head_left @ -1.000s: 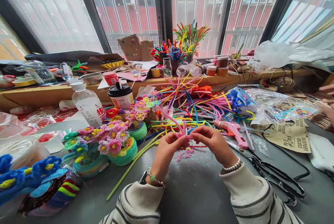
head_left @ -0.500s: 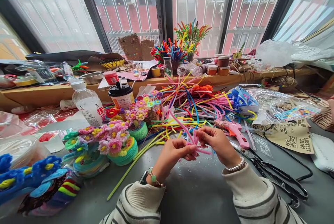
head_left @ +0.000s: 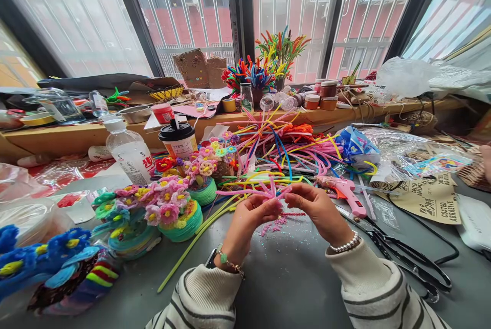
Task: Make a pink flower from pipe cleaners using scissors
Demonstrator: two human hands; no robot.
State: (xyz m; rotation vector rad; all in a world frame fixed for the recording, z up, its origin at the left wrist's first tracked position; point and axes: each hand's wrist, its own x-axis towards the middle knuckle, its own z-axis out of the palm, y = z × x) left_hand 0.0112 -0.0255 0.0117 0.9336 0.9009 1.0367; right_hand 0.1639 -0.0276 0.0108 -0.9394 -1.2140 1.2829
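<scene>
My left hand (head_left: 251, 219) and my right hand (head_left: 316, 209) meet over the grey table (head_left: 284, 278), both pinched on a pink pipe cleaner (head_left: 249, 192). Its long end sticks out level to the left, and short twisted ends stand up between my fingertips. Pink scraps (head_left: 274, 225) lie on the table just below my hands. A heap of loose coloured pipe cleaners (head_left: 284, 147) lies right behind them.
Pipe-cleaner flower pots (head_left: 174, 206) stand at the left, with a plastic bottle (head_left: 130, 152) and a lidded cup (head_left: 178, 139) behind. A pink glue gun (head_left: 345, 192) and black scissors (head_left: 406, 257) lie to the right. Blue craft pieces (head_left: 46, 257) sit at the near left.
Both hands rose slightly and came together again. The pipe cleaner's long end swung from pointing up and back to lying level toward the left.
</scene>
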